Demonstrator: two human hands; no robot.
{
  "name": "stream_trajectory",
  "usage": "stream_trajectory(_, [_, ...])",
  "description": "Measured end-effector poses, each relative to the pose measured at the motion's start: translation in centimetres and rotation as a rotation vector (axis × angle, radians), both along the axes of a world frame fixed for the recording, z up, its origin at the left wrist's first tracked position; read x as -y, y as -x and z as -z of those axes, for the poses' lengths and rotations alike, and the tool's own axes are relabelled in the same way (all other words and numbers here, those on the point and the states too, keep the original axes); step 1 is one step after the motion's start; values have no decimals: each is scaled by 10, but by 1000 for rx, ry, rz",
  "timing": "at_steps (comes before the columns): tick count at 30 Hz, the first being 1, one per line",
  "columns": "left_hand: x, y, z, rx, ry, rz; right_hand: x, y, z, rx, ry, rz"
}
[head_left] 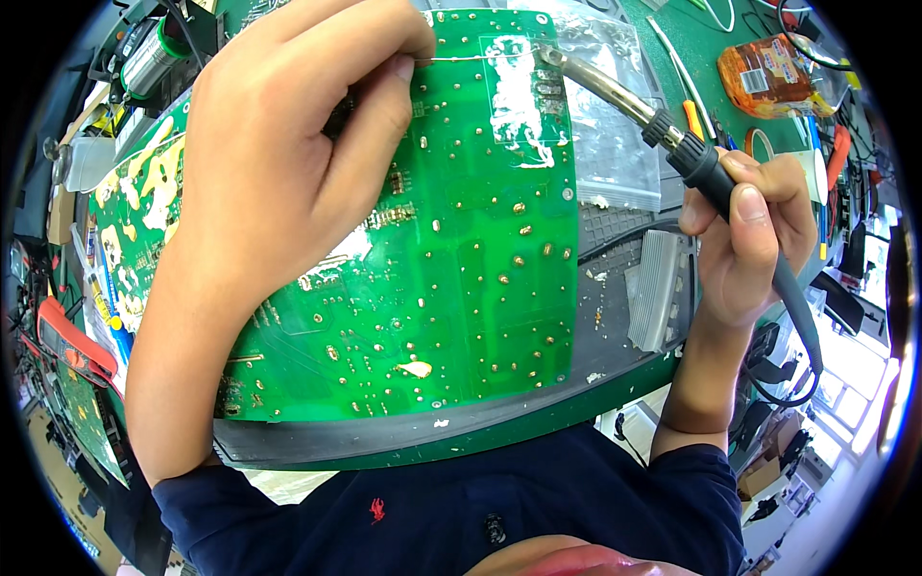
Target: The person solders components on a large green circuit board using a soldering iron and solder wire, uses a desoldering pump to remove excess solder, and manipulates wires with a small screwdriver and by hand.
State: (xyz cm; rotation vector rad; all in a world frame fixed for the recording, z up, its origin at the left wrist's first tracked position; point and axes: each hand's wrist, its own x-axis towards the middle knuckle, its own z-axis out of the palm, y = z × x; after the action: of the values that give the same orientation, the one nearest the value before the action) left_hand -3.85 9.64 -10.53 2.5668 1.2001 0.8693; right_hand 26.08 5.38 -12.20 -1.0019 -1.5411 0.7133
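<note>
Soldering, apparently, I'm pinching a wire (471,59) in my left grip (288,130) and grasping the iron (706,171) in my right grip (757,226), over the board (480,226) near the tabletop's (696,48) front edge, next needing steady contact.

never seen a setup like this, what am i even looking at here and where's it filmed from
No machine here: the left hand and right hand are a person's own, bare. The one picture comes from a wide camera worn on the head, looking down, so straight edges bend. The right hand holds a soldering iron; the left pinches a thin wire reaching toward its tip, above a green board. That lies on a grey mat, with a clear bag and ridged block to the right.
</note>
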Motion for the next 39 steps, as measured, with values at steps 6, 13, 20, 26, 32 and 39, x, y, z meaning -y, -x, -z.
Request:
stream_trajectory(6, [0,-1,0,-11,-20,6,0,0,-1,4,-11,-28])
stream_trajectory(13, [1,-1,0,3,-1,-19,0,-1,0,7,-19,-48])
stream_trajectory(20, [0,-1,0,-11,-20,-6,0,2,-1,7,-17,-48])
stream_trajectory(26, [1,-2,0,-6,-15,-6,0,3,-4,-18,12,-43])
stream_trajectory(32, [0,-3,1,9,-23,-19,-1,1,-5,-38,48,-50])
stream_trajectory(39, [2,-4,1,-10,-2,-41,-3,2,-5,-35,51,-44])
